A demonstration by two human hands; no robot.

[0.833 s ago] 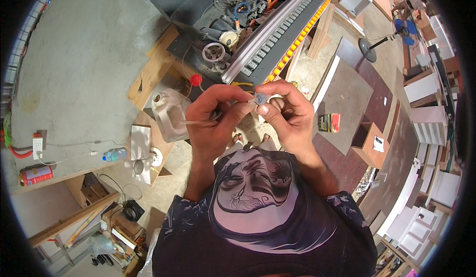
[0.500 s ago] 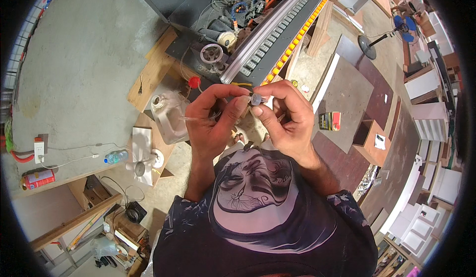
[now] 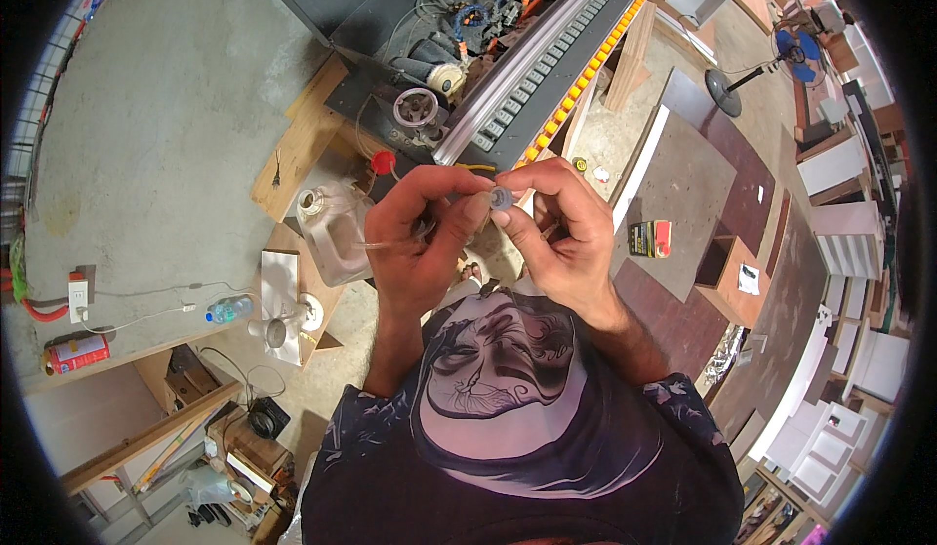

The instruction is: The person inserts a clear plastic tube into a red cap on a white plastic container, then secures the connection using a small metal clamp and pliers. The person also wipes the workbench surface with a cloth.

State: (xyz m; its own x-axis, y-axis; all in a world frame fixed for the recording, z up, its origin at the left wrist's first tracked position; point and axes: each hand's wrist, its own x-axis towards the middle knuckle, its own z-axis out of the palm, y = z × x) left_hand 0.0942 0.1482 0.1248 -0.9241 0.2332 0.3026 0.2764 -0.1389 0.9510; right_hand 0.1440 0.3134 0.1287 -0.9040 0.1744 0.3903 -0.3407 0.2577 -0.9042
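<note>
A small, translucent round fitting (image 3: pixel 502 200) is held in mid-air in front of the chest, carried by no surface. It is clamped between the thumb and index finger of the right hand (image 3: pixel 571 238). From the other side it is pinched by the thumb and index finger of the left hand (image 3: pixel 418 233), though the exact contact there is hidden. A length of clear tubing (image 3: pixel 379 245) is gathered under the left fingers, its end jutting out toward a translucent plastic jug (image 3: pixel 332 233). The jug is left uncapped, with a red screw cap (image 3: pixel 384 162) seen near its mouth.

For good handling, the fitting is probably best gripped by its rim, with light and even pressure, so that it is neither squeezed out of line nor dropped to the floor. The right pinch should be held steady while any turning is done by the left, and the tubing should be kept slack and free of kinks.

Print is carried by a black, yellow and red carton (image 3: pixel 650 239) near the left edge of a grey panel (image 3: pixel 688 169), and by a red canister (image 3: pixel 78 355) near the lower left corner of the grey worktop (image 3: pixel 166 155); it is too small to be read surely. A white paper label (image 3: pixel 749 279) is seen on a wooden box (image 3: pixel 732 304), its marks likewise unreadable. No lettering is made out on the fitting.
</note>
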